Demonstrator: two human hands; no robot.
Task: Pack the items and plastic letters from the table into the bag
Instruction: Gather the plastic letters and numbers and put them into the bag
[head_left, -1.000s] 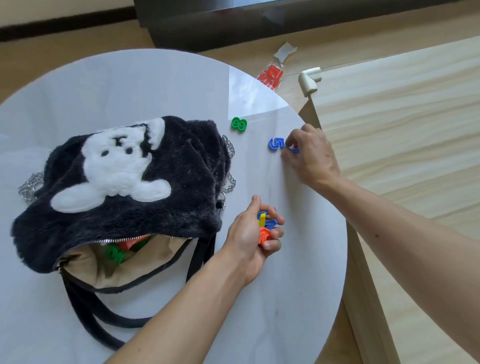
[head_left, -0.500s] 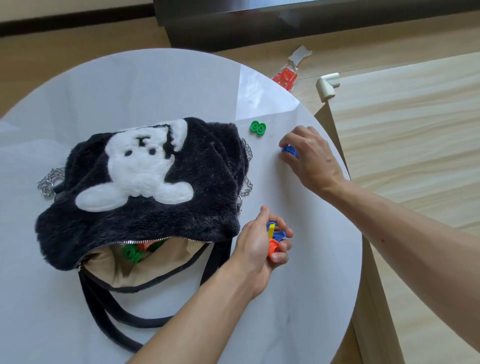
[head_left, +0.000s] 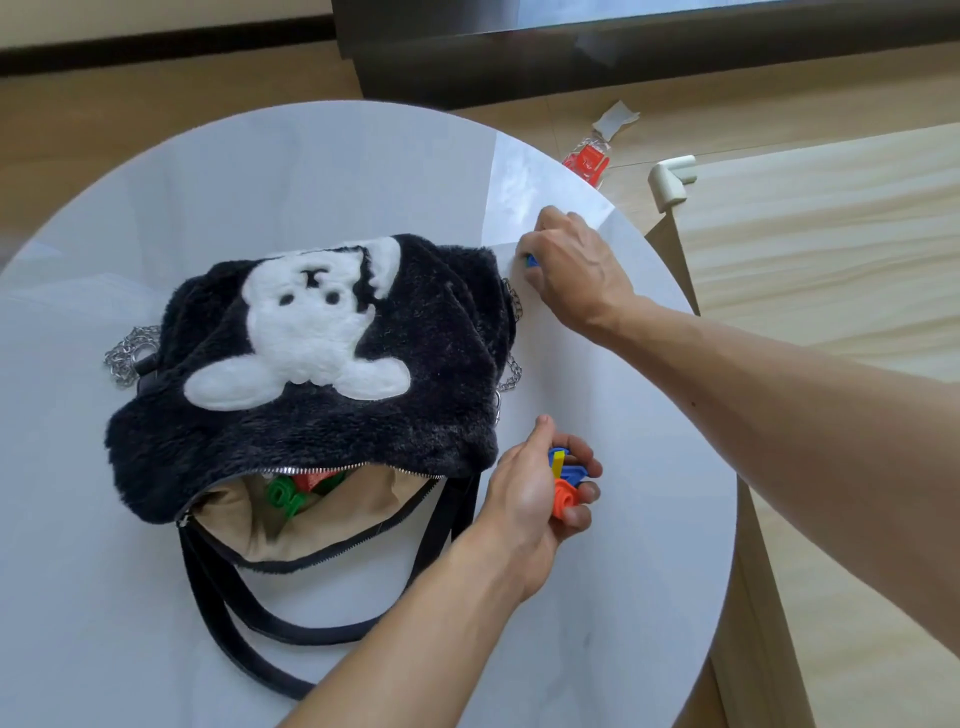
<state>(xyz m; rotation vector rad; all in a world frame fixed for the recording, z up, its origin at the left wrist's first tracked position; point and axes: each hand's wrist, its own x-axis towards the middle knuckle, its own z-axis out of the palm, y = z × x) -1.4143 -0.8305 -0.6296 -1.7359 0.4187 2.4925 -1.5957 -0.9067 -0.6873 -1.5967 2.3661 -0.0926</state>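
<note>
A black furry bag (head_left: 322, 395) with a white bear patch lies on the round white table (head_left: 613, 597), its zip mouth open toward me. Green and orange plastic letters (head_left: 293, 491) show inside on the tan lining. My left hand (head_left: 540, 499) holds a bunch of blue, yellow and orange letters (head_left: 563, 480) just right of the bag's mouth. My right hand (head_left: 571, 265) is curled at the bag's upper right corner, with a blue piece (head_left: 531, 260) pinched under its fingers. The green piece seen earlier is hidden under that hand.
The bag's black straps (head_left: 244, 618) trail toward me and a metal chain (head_left: 127, 356) pokes out at its left. A light wooden surface with a corner guard (head_left: 670, 182) stands right of the table. A red packet (head_left: 587, 158) lies on the floor beyond.
My right hand picked up the blue piece near the table's right edge and moved left over the green piece by the bag. My left hand kept its bunch of letters.
</note>
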